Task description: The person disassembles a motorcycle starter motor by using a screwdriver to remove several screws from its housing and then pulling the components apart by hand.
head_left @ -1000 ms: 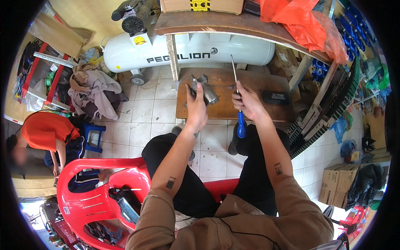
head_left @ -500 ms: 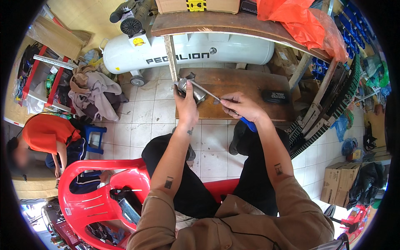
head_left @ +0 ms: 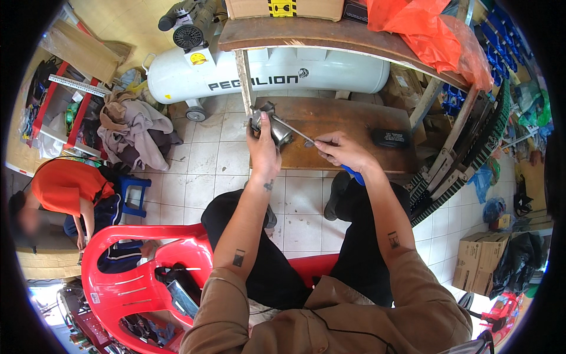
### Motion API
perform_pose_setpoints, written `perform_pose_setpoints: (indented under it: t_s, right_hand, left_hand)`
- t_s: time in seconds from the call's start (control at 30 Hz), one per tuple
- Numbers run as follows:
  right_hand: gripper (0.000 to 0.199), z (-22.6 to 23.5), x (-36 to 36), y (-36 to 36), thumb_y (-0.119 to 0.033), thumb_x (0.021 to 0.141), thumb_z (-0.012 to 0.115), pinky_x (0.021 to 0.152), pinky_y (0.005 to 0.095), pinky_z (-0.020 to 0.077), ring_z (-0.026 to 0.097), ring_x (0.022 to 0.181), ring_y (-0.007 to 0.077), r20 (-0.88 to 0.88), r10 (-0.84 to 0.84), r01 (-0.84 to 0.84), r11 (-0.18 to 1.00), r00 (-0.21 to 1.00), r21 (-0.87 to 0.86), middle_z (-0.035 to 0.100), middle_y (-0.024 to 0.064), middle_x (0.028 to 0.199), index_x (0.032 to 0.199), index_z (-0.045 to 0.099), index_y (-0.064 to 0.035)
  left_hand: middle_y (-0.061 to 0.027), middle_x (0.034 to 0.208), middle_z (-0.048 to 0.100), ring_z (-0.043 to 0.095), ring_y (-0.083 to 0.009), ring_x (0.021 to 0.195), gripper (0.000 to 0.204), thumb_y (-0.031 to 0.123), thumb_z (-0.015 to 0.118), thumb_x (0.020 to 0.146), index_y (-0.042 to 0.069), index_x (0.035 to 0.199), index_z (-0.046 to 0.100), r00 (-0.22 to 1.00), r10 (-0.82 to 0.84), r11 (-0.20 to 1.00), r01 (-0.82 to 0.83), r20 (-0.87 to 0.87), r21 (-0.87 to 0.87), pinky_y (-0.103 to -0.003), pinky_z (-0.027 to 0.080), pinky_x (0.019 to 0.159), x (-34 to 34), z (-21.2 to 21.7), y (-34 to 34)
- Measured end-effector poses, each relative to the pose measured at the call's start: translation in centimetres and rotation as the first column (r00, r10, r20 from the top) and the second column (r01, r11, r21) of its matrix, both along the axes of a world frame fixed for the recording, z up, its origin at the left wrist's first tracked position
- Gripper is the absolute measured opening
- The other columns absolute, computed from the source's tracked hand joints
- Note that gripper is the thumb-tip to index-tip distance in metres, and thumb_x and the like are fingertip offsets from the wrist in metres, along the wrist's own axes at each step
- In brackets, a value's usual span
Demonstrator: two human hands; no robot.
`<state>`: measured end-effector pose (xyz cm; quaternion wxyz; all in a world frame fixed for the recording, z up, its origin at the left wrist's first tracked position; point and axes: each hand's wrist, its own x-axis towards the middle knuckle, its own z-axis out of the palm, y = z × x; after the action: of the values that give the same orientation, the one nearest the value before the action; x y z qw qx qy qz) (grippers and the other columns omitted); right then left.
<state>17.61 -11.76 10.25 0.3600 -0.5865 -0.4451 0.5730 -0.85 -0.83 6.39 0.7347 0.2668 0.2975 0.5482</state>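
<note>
My left hand (head_left: 263,148) is closed around a silvery metal cylinder (head_left: 282,132), its thumb lying along the top. The cylinder is tilted, above the near left part of the low wooden bench. From the right, my right hand (head_left: 346,151) grips a screwdriver (head_left: 294,130). Its long thin metal shaft points up and left, with the tip against or just over the cylinder's upper end; I cannot tell which. Part of a blue handle shows under the right palm, and the rest is hidden by the hand.
The low wooden bench (head_left: 336,115) bears a black case (head_left: 390,138). A wooden shelf (head_left: 330,30) stands above it, before a white air compressor tank (head_left: 177,76). A red plastic chair (head_left: 118,236) is at left, near a person in an orange shirt (head_left: 71,184). Cardboard boxes (head_left: 479,265) stand at right.
Both hands keep their grips. My right hand and the screwdriver have shifted and turned slightly, with a little less of the blue handle showing. The whole view has moved slightly.
</note>
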Motion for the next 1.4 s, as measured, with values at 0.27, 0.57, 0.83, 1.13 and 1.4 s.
perform_pose_setpoints:
  t_s: [0.27,0.57,0.83,1.13,1.4]
  right_hand:
    - [0.031,0.0,-0.4,0.2,-0.025,0.103,0.059,0.048,0.0222,0.026,0.036,0.06,0.0048,0.003,-0.004,0.004,1.0,1.0,-0.024,0.046,-0.0044,0.073,0.118,0.067,0.001]
    - [0.028,-0.6,-0.4,0.3,-0.025,0.103,0.06,0.047,0.023,0.0277,0.037,0.058,0.0045,-0.067,-0.023,0.021,1.0,0.998,-0.023,0.048,-0.0044,0.072,0.116,0.069,-0.0023]
    - [0.026,-0.5,-0.6,0.4,-0.024,0.103,0.06,0.046,0.0221,0.027,0.038,0.059,0.004,-0.122,-0.031,0.028,0.999,0.992,-0.027,0.049,-0.0042,0.073,0.112,0.068,-0.001]
    - [0.03,-1.1,-0.3,0.3,-0.023,0.104,0.058,0.046,0.0222,0.0235,0.033,0.056,0.0043,-0.387,0.003,-0.045,0.994,0.922,-0.098,0.048,-0.0013,0.075,0.118,0.064,0.0028]
    - [0.03,-1.5,-1.2,0.4,-0.025,0.104,0.057,0.045,0.0223,0.0207,0.031,0.052,0.0038,-0.401,0.026,-0.075,0.991,0.916,-0.107,0.043,-0.004,0.069,0.111,0.064,0.0035]
  left_hand:
    - [-0.0087,0.12,0.06,0.059,-0.0161,0.105,0.053,0.024,0.071,0.096,0.001,0.137,0.045,0.998,0.005,0.999,-0.002,-0.062,0.043,-0.031,0.052,0.089,0.0,-0.4,0.0]
    - [-0.0112,0.125,0.058,0.058,-0.0176,0.11,0.057,0.026,0.069,0.098,0.0,0.14,0.042,0.999,0.001,1.0,0.0,-0.05,0.012,-0.032,0.051,0.092,0.2,-0.4,-0.1]
    - [-0.0124,0.126,0.058,0.058,-0.0174,0.111,0.061,0.026,0.068,0.098,0.001,0.144,0.037,0.999,-0.029,1.0,0.029,-0.034,0.003,-0.031,0.051,0.091,0.1,-0.4,0.0]
    - [-0.0072,0.124,0.056,0.057,-0.0165,0.107,0.059,0.028,0.07,0.097,0.006,0.141,0.039,0.996,0.05,0.999,-0.048,-0.069,0.026,-0.032,0.051,0.09,0.3,0.6,-0.8]
    - [-0.0081,0.102,0.061,0.066,-0.0199,0.087,0.037,0.03,0.067,0.099,0.008,0.117,0.044,0.992,0.078,0.996,-0.074,-0.096,0.046,-0.037,0.057,0.075,0.5,0.3,-0.6]
